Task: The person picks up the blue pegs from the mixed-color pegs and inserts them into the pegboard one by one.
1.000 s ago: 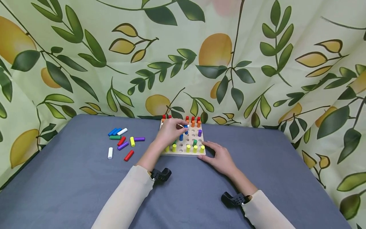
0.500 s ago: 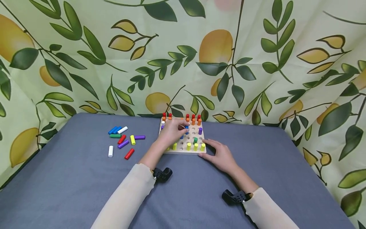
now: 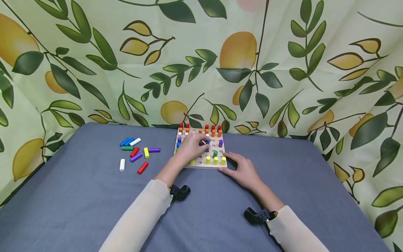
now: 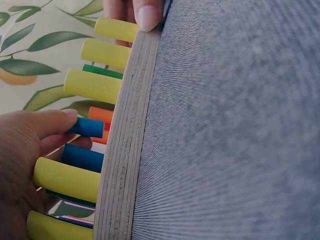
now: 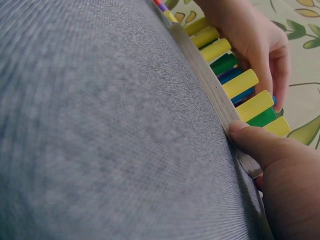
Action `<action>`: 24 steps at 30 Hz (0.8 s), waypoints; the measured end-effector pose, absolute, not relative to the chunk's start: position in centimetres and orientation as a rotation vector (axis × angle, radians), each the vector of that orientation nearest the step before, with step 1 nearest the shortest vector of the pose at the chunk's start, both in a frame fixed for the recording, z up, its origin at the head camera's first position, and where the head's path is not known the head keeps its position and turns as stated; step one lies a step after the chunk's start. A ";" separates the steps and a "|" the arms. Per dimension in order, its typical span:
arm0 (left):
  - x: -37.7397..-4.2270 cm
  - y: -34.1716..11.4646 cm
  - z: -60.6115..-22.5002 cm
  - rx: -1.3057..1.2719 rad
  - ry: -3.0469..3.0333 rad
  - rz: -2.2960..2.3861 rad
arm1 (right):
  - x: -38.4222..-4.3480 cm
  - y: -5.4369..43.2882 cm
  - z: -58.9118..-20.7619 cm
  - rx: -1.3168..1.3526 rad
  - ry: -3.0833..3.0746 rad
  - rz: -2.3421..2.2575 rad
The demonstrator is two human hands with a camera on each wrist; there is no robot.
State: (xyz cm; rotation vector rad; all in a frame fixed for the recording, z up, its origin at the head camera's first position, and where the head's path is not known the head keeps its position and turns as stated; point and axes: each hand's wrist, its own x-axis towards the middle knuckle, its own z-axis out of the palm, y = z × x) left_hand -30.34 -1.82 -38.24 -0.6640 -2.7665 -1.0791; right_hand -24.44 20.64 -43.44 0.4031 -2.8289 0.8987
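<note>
My left hand (image 3: 190, 148) is over the middle of a wooden pegboard (image 3: 201, 166), pinching a blue peg (image 4: 89, 127) between thumb and fingers. In the left wrist view that peg sits close to the board's face; whether its end is in a hole is hidden. Another blue peg (image 4: 82, 157) stands beside it. My right hand (image 3: 241, 171) grips the board's near right corner, its thumb (image 5: 239, 126) on the front edge. Yellow pegs (image 3: 215, 161) stand along the near row, with a green peg (image 3: 215, 153) behind them. A purple peg (image 3: 220, 143) stands near the right side.
Left of the board, several loose pegs lie on the grey cloth (image 3: 94, 196): a green peg (image 3: 127, 148), a red peg (image 3: 142, 167), a white peg (image 3: 122, 165) and others. Red pegs (image 3: 213, 127) fill part of the board's far row. A patterned curtain (image 3: 201, 80) hangs behind.
My left hand has shifted slightly right and towards me with the blue peg, uncovering white and orange pegs at the board's back. My right hand has kept its place at the corner.
</note>
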 end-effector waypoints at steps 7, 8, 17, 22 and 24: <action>-30.5 -1.8 -38.6 -0.683 -2.764 -1.051 | -24.5 20.7 -43.4 0.413 -2.815 0.891; -30.5 -1.7 -38.6 -0.680 -2.765 -1.054 | -24.4 20.7 -43.4 0.412 -2.816 0.890; -30.5 -1.7 -38.6 -0.674 -2.776 -1.070 | -24.3 20.7 -43.5 0.395 -2.829 0.899; -30.6 -1.7 -38.7 -0.651 -2.780 -1.101 | -24.4 20.6 -43.4 0.399 -2.827 0.891; -30.6 -1.7 -38.7 -0.643 -2.785 -1.105 | -24.4 20.6 -43.4 0.401 -2.827 0.890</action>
